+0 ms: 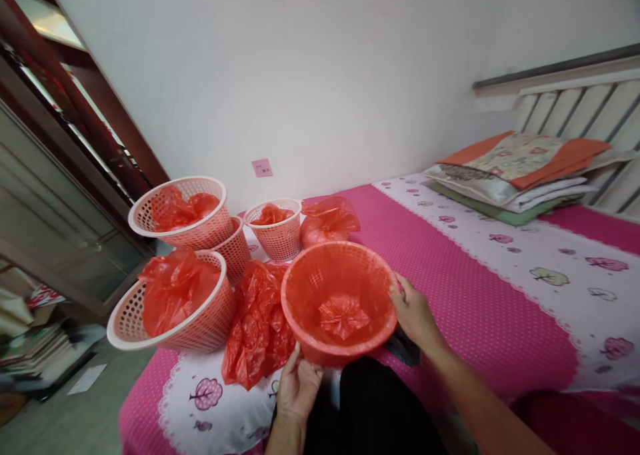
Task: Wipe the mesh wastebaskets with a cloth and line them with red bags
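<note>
A pink mesh basket (340,302) lined with a red plastic bag rests on my lap, its opening turned toward me. My left hand (299,383) grips its lower rim, fingers pinched on the bag's edge. On the basket's right side, my right hand (414,312) presses the bag over the rim with curled fingers. Loose red plastic bags (257,325) lie in a heap just left of the basket on the bed.
Several more pink baskets with red bags sit at the bed's left end: a large one (173,305), another behind it (180,212), a small one (275,228). A tied red bag (327,220) lies by the wall. Folded bedding (515,172) is stacked at the headboard. Papers lie on the floor, left.
</note>
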A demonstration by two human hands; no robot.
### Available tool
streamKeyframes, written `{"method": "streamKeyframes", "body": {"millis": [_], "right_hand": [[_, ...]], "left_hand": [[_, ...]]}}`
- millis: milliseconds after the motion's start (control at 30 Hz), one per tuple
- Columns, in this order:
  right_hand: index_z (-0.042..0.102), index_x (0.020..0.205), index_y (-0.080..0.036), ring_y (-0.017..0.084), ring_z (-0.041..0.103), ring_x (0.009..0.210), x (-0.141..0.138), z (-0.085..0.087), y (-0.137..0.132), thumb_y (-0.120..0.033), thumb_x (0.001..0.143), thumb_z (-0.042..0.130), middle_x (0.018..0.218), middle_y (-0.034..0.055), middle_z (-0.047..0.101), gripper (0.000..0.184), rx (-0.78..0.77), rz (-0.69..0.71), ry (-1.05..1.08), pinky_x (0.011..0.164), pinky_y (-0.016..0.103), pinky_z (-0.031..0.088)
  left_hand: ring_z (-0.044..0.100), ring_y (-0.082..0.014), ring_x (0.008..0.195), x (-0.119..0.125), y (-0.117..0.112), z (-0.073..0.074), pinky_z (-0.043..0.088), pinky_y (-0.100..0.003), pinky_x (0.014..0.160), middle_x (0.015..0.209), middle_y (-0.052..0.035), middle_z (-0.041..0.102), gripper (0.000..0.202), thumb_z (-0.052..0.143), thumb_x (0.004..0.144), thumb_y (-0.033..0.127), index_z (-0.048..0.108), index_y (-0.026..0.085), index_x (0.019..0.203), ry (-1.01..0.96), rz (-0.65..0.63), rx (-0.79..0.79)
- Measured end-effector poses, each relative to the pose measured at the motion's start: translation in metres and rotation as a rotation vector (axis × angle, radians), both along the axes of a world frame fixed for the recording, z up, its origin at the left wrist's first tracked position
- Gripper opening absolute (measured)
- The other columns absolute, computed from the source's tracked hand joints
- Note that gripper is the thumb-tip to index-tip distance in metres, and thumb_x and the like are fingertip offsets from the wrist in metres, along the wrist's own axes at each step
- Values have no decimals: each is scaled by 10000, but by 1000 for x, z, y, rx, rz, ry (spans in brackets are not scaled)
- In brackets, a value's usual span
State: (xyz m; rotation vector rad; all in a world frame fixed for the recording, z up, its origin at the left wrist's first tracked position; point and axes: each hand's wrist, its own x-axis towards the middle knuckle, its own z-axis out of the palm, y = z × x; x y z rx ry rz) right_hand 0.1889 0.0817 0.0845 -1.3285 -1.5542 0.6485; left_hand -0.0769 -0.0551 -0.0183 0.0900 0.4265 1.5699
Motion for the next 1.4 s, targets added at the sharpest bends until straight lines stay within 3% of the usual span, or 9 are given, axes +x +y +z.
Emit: {"method": "streamKeyframes", "body": {"millis": [167, 367, 567, 733, 933, 1100, 1200, 1300, 1400], "right_hand": [[644, 1365, -123, 300, 736, 905, 0, 0, 0, -391, 898, 429, 1009, 152, 777, 579, -12, -9, -22, 862, 437, 561], [651, 1363, -138, 291, 732, 939, 0, -2, 0, -374, 902, 448, 1069, 161, 775, 556, 13, 8, 5, 852, 416, 564], [650, 1367, -124, 289, 721, 929, -1, -3, 0, -380, 922, 441, 977, 146, 770, 555, -1, 19, 13, 810, 400, 565], [653, 1364, -155, 274, 719, 915, -2, -2, 1, -374, 921, 449, 997, 133, 771, 534, 21, 26, 30, 795, 378, 561], [656, 1366, -166, 268, 717, 905, -1, 0, 0, -362, 917, 456, 992, 126, 771, 530, 16, 17, 21, 795, 373, 558], [636, 1384, -129, 281, 719, 902, -2, 2, 0, -367, 921, 434, 1003, 147, 772, 558, -6, 23, 13, 807, 392, 558], [624, 1393, -130, 277, 726, 918, -4, 3, 0, -377, 925, 424, 1074, 162, 772, 566, -2, 36, 27, 820, 391, 558], [618, 1392, -124, 278, 732, 922, -3, 4, 0, -393, 927, 415, 1117, 173, 769, 574, 16, 37, 13, 839, 398, 554], [631, 1381, -145, 275, 735, 831, 6, 6, 1, -424, 952, 407, 971, 132, 783, 558, -25, 87, -56, 787, 393, 553]], "left_hand": [[751, -157, 730, 9, 4, 16, 583, -260, 694, 867, -83, 809, 240, 530, 977, 75, 740, 127, 875, 26, 141, -244], [613, -106, 484, 12, 4, 15, 457, -197, 478, 617, -16, 680, 248, 526, 940, 36, 645, 141, 749, 36, 187, -396], [753, -165, 708, 5, 5, 27, 615, -276, 676, 855, -64, 787, 107, 589, 958, 117, 676, 143, 1015, 127, 203, -385], [632, -115, 447, -4, 13, 32, 520, -203, 479, 610, -6, 699, 175, 517, 965, 67, 613, 156, 848, 155, 230, -479], [785, -203, 792, -14, 26, 42, 650, -343, 752, 892, -90, 806, 129, 549, 981, 158, 675, 142, 1006, 209, 198, -436], [655, -133, 475, -18, 34, 39, 565, -238, 547, 591, -12, 678, 145, 559, 901, 66, 612, 147, 794, 347, 237, -613], [570, -116, 399, -13, 24, 33, 476, -205, 466, 523, 20, 605, 141, 589, 893, 139, 601, 159, 754, 450, 292, -651], [639, -125, 536, -5, 2, 28, 477, -195, 521, 660, 2, 684, 82, 661, 865, 238, 677, 158, 869, 583, 383, -601], [698, -179, 731, -1, -23, 27, 528, -247, 629, 832, -29, 734, 239, 730, 826, 360, 716, 175, 976, 927, 498, -530]]}}
